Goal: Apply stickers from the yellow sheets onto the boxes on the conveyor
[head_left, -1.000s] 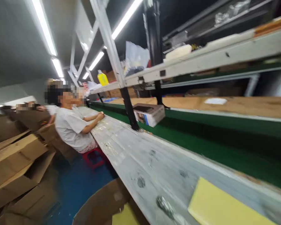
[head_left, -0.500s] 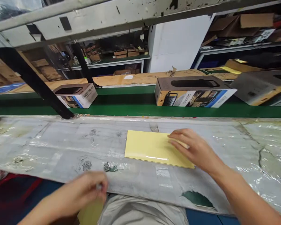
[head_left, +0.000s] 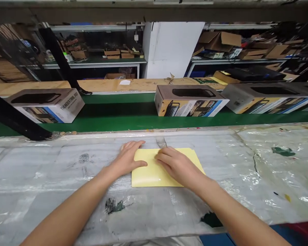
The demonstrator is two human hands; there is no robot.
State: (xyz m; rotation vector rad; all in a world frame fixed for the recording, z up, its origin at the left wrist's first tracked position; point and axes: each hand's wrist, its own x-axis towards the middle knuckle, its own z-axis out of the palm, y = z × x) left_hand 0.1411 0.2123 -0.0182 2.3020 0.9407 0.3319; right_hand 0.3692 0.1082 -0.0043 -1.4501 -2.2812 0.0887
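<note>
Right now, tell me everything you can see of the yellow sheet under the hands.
The yellow sheet is a thin, pale-yellow rectangle, slightly glossy like coated paper or card, with no print visible. It lies flat on the film-covered worktable, its long side roughly parallel to the green conveyor belt beyond it. The left hand rests on its left end and the right hand lies across its middle, so part of the surface is hidden. Nothing else touches it.
</note>
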